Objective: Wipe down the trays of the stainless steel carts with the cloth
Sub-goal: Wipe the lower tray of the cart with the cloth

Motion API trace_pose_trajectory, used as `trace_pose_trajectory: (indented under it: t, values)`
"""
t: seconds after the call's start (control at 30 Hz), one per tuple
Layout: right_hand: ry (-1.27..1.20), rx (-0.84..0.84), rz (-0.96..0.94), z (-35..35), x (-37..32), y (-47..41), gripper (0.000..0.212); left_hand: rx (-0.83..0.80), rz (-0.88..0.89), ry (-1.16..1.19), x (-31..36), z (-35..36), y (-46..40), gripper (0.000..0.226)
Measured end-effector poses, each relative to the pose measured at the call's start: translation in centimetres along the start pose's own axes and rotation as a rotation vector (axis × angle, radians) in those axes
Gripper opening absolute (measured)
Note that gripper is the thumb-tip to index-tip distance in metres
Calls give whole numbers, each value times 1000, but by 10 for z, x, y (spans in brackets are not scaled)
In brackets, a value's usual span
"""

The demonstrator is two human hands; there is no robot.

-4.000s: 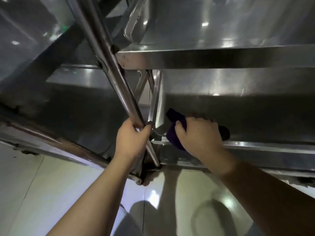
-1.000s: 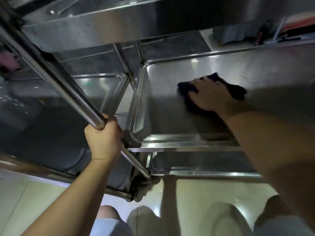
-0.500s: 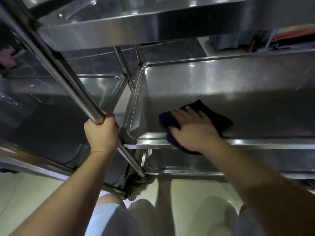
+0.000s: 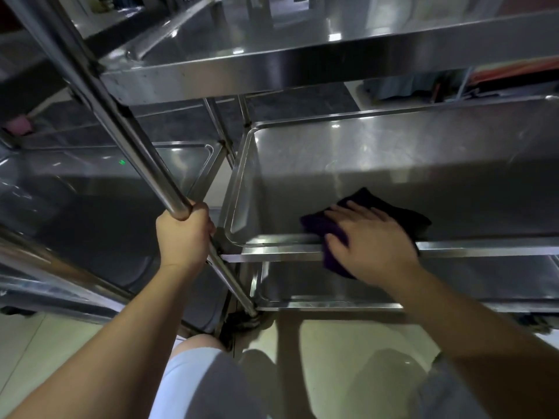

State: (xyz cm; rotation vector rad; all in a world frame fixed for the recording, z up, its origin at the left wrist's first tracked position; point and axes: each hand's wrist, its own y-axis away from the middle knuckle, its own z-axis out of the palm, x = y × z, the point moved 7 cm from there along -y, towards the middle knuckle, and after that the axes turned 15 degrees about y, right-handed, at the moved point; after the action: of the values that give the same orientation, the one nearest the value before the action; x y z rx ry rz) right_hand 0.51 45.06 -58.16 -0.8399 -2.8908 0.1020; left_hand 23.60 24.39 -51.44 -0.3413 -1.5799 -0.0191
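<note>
A stainless steel cart stands in front of me with three trays. Its middle tray (image 4: 393, 152) lies open to view under the top tray (image 4: 302, 68). A dark purple cloth (image 4: 393, 208) lies on the middle tray's near edge, draped partly over the front rim. My right hand (image 4: 372, 240) presses flat on the cloth with fingers spread. My left hand (image 4: 183, 234) grips the cart's slanted corner post (image 4: 121, 122). The bottom tray (image 4: 302, 285) shows below the rim.
A second steel cart's tray (image 4: 90, 182) sits to the left, close beside the first. Pale floor tiles (image 4: 348, 352) lie below, with my knees over them. Coloured clutter (image 4: 499, 80) shows behind the cart at the far right.
My right hand has pulled the cloth from the tray's middle back to the near rim, then slid it a little to the right. My left hand keeps its grip on the post.
</note>
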Motion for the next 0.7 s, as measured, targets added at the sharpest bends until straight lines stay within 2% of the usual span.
trace_pose_trajectory:
  t: [0.13,0.23,0.5,0.63,0.7]
  values:
    - [33,-25,114,5,90,26,69,9,-47,-55,0,-3,4,22]
    - [55,-54,178,7,130,40,71,12,-48,-68,4,-4,8,23]
    - [76,-50,200,6,132,47,68,41,-84,-88,-5,-11,12,20]
    - [66,-37,200,7,132,46,68,-26,-150,-331,-29,-15,33,19]
    - [66,-40,193,7,131,46,69,-67,-200,-490,-47,-20,48,29]
